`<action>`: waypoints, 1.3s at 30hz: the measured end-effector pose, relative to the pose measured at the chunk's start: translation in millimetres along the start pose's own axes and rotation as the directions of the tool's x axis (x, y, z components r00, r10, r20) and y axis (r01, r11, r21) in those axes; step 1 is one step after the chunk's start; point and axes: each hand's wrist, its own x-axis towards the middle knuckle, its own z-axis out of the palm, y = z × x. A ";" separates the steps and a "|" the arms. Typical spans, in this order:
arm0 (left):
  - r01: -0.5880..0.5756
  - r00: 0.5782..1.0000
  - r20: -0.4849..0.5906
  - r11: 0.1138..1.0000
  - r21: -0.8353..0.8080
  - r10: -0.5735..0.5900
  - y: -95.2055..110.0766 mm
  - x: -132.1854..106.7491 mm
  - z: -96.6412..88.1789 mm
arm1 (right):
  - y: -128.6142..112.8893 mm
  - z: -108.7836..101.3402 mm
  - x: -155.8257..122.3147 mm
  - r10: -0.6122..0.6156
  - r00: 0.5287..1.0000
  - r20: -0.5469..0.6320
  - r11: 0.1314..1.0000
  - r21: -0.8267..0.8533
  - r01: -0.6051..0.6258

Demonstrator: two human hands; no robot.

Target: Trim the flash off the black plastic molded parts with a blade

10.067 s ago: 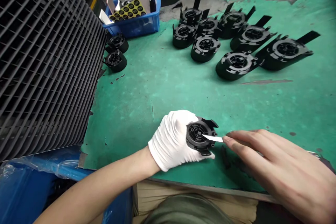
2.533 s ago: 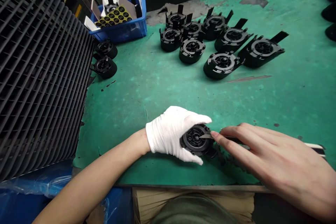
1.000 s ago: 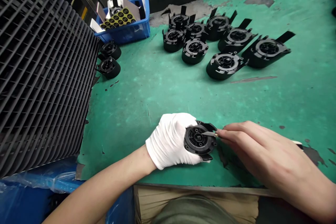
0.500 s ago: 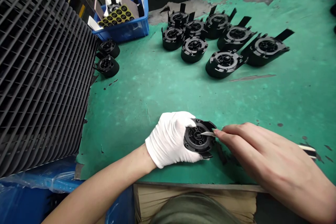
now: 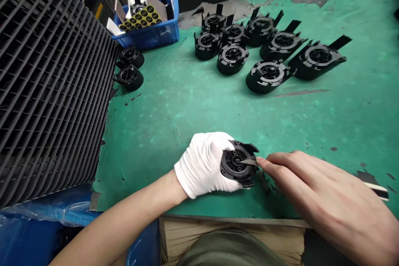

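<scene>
My left hand [image 5: 204, 164], in a white glove, is closed round a round black plastic housing [image 5: 237, 163] held on edge near the front of the green table [image 5: 199, 104]. My bare right hand [image 5: 314, 191] pinches a thin knife whose blade [image 5: 248, 161] points into the housing's centre. The knife's handle end [image 5: 378, 190] sticks out behind my right hand.
Several black housings [image 5: 268, 75] lie in a group at the back of the table, two more [image 5: 129, 77] at the left. A blue bin [image 5: 149, 33] with a yellow sheet of black round stickers stands behind them. A large black slatted grille [image 5: 52, 87] fills the left.
The blade tip has shifted slightly over the housing's centre while my left hand keeps holding the part in much the same place.
</scene>
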 end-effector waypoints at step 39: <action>0.084 0.844 -0.535 0.976 0.201 0.038 3.8 -24.3 52.6 | -11.4 21.4 -41.3 0.145 0.989 0.042 0.986 0.080 -0.148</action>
